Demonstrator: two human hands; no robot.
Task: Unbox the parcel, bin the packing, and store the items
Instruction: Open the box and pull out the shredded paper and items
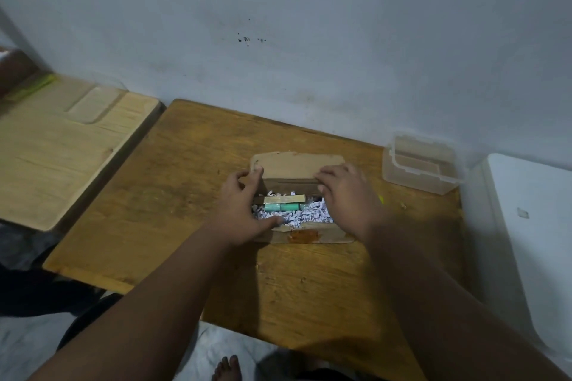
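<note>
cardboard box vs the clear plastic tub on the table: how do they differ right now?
The cardboard box is opaque brown, with flaps open; the clear plastic tub is see-through, lidless. The box holds shredded paper and green items; the tub looks empty. The left hand and right hand are on the box; the tub stands untouched. Both sit on the wooden table.

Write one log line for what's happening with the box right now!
step: unboxing | box: open on table | inside: shredded paper, green item | left hand, right hand: on box | clear tub: empty

Box [298, 198] mid-table [192, 195], tub [418, 168] right, second table [62, 148] left
</note>
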